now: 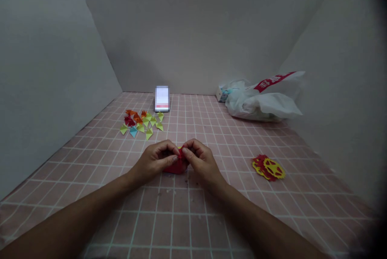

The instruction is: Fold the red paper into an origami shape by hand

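I'm seeing both hands meeting over the counter, pink with a white grid. Left hand and right hand are both pinching a small red paper between them. The fingers of the left are curling in and gripping its left edge, the right-hand fingers gripping the top fold. A sliver of yellow is showing just behind the paper; can't tell what it is. The paper is sitting low, touching or just above the counter, I can't tell which.

Taking the red paper as the landmark:
- Behind it and to the left, a pile of folded pieces is lying scattered: mostly lime, some orange and red, one blue.
- Straight behind it, past the pile, a phone is standing upright near the back wall, screen lit and blurred.
- Behind it and far right, a white plastic bag with red print is slumping in the corner, a small box just beside the bag's left end.
- To its right, well apart, a red and yellow cutout is lying flat.

Both forearms are coming in from the bottom edge.
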The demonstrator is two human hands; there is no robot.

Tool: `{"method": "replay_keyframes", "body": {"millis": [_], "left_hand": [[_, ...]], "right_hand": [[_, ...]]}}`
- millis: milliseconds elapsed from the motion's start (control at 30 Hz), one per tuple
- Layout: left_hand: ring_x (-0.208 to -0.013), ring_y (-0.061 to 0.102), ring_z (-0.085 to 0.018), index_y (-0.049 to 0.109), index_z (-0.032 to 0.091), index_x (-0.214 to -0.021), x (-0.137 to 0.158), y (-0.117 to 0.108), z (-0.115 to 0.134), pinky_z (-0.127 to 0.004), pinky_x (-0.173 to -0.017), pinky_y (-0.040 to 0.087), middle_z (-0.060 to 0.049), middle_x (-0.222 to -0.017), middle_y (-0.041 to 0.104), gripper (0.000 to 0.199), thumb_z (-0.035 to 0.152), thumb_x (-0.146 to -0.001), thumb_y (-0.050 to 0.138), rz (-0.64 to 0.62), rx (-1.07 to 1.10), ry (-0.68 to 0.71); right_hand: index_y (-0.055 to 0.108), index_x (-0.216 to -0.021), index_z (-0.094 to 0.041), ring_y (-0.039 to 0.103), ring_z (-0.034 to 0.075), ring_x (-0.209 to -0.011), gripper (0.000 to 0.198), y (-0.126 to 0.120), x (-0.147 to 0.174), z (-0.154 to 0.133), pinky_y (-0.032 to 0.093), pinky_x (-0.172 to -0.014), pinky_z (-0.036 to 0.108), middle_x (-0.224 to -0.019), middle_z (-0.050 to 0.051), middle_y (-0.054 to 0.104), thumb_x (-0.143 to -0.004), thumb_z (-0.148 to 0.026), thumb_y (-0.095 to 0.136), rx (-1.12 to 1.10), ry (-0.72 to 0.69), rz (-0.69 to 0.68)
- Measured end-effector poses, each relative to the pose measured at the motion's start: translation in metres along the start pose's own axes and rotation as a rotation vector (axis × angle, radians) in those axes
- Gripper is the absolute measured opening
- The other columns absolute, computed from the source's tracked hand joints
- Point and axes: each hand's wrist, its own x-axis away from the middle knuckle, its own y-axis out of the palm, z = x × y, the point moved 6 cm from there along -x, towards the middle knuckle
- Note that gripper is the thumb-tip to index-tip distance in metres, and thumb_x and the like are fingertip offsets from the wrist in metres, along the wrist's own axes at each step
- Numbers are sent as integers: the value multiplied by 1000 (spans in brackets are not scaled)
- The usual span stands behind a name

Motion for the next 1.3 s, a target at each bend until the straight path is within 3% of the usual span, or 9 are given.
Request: {"method": "replay_keyframes", "body": {"millis": [167, 267, 533, 800, 1033, 1300], "left_hand": [[-77, 63, -14, 70, 16, -86, 0, -4, -1, -26, -73, 50, -2, -83, 68, 6, 21, -83, 68, 57, -25, 20], [-76, 61, -14, 70, 16, -86, 0, -6, -4, -25, -71, 49, -2, -82, 67, 8, 23, -83, 69, 83, -17, 8], [-73, 61, -14, 69, 16, -86, -2, -7, -6, -25, -67, 50, -2, -80, 68, 11, 26, -81, 73, 119, 103, -28], [-73, 61, -13, 71, 17, -82, -3, -6, -4, -24, -70, 51, -1, -78, 67, 7, 23, -81, 74, 86, 122, 27], [-73, 60, -14, 70, 16, -85, -3, -6, -6, -26, -69, 50, -2, -79, 66, 9, 25, -84, 72, 90, 88, -5], [-87, 62, -17, 70, 19, -90, -1, -8, 6, -30, -81, 50, -4, -90, 65, 4, 20, -87, 68, 122, -75, 188]], "right_hand": [[61, -99, -23, 57, 12, -70, 17, -1, 0, -9, 47, -62, 25, -87, -1, 60, -84, -26, 69, -44, -124, 44], [64, -92, -22, 56, 12, -68, 7, 0, -1, -10, 48, -62, 27, -85, 0, 60, -88, -28, 66, 3, -131, -10], [65, -82, -20, 55, 14, -65, 10, -2, -1, -10, 47, -61, 29, -78, 0, 58, -89, -29, 65, 95, -115, -44], [64, -82, -19, 55, 15, -66, 13, -1, -2, -10, 48, -61, 29, -76, 1, 57, -90, -30, 62, 157, -96, -51], [65, -84, -21, 56, 15, -71, 6, 1, 0, -18, 46, -62, 28, -81, 2, 58, -88, -23, 61, 301, -201, -51], [62, -81, -22, 55, 16, -72, 7, 2, 0, -19, 43, -62, 29, -78, 1, 57, -87, -20, 58, 372, -244, -59]]}}
